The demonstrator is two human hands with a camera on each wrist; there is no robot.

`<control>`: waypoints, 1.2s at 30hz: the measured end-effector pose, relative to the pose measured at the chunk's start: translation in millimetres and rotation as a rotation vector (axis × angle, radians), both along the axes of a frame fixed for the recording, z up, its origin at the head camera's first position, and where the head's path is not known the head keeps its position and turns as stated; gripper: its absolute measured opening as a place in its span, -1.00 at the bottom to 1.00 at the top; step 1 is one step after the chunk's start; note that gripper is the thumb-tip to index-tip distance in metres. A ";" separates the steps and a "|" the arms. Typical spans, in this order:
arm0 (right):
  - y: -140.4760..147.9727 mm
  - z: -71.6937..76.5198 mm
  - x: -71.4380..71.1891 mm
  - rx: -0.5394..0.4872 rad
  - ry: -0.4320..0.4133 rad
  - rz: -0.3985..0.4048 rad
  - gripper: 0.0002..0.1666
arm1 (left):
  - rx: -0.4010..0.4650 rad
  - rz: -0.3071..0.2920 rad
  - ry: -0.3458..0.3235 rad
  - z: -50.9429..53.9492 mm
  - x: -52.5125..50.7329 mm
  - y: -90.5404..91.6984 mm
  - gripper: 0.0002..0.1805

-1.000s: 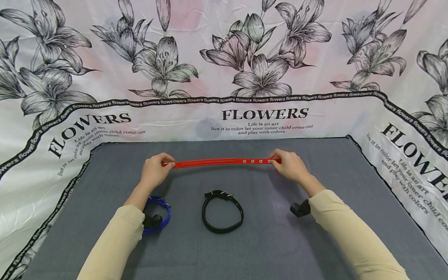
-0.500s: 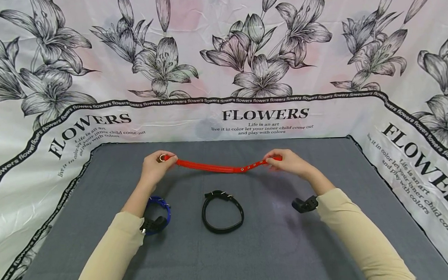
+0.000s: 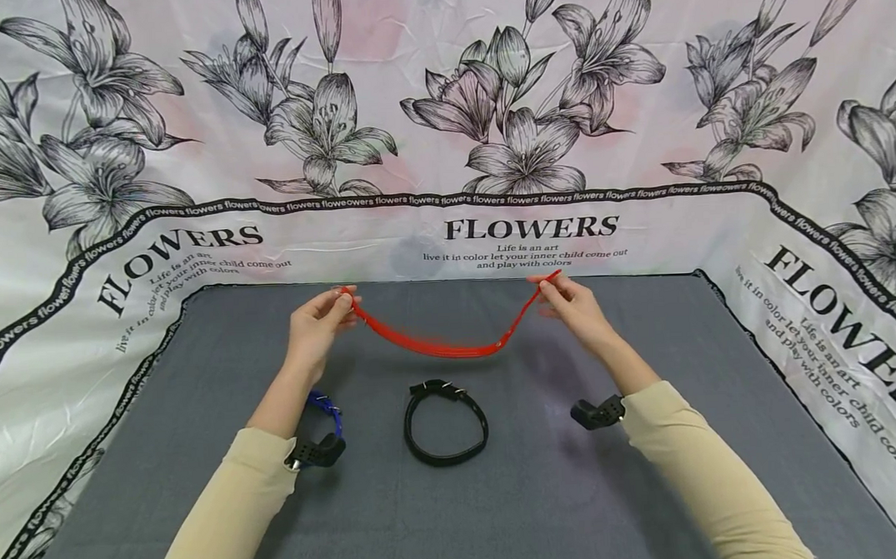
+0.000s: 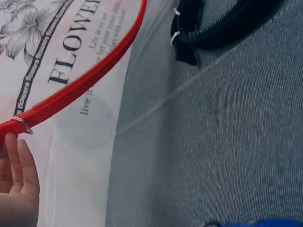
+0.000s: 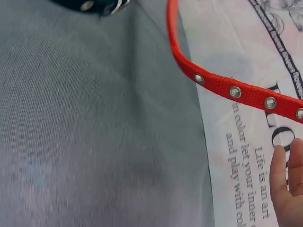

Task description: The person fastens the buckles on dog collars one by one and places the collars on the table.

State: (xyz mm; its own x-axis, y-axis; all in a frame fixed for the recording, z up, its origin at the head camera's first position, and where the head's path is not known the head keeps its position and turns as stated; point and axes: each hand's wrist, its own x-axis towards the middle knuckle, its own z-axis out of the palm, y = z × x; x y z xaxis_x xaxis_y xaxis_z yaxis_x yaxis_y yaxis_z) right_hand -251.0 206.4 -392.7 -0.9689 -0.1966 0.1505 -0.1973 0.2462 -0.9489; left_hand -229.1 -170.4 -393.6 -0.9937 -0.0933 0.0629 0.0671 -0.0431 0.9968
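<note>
A red collar hangs in a sagging curve above the far part of the table, held by both hands. My left hand pinches one end between thumb and fingers; a metal ring sits on the strap near it in the left wrist view. At the other end my right hand pinches the strap, whose tip sticks up past the fingers. Metal eyelets line that end in the right wrist view. Below the red collar lies a black collar, buckled into a loop.
A blue collar lies at the left, partly hidden by my left forearm and the black wrist camera. Another black wrist camera juts from the right sleeve. A flowered white cloth borders the grey tabletop.
The red collar has gone from stretched nearly straight to a deep sag. Both hands have risen, and its ends now tilt upward. The black collar has stayed put.
</note>
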 end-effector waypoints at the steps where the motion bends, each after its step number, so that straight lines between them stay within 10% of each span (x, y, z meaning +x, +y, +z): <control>1: -2.3 0.6 0.3 -0.020 0.005 -0.001 -0.46 | -0.019 0.003 -0.003 0.1 0.2 1.5 -0.56; 11: -27.9 6.2 4.0 -0.122 -0.038 -0.029 -0.54 | -0.056 -0.008 0.012 3.0 2.3 20.5 -0.50; 36: -69.4 12.4 13.3 0.198 0.011 0.124 -0.70 | -0.035 -0.092 -0.022 11.8 4.1 57.9 -0.61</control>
State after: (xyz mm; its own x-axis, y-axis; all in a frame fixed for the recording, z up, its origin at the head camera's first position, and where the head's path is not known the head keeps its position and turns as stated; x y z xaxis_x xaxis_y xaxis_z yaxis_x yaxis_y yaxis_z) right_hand -237.7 137.0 -380.3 -0.9339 -0.3411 0.1075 -0.2479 0.4007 -0.8820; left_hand -225.0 -112.5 -381.8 -0.9991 0.0008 0.0425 0.0425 -0.0136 0.9990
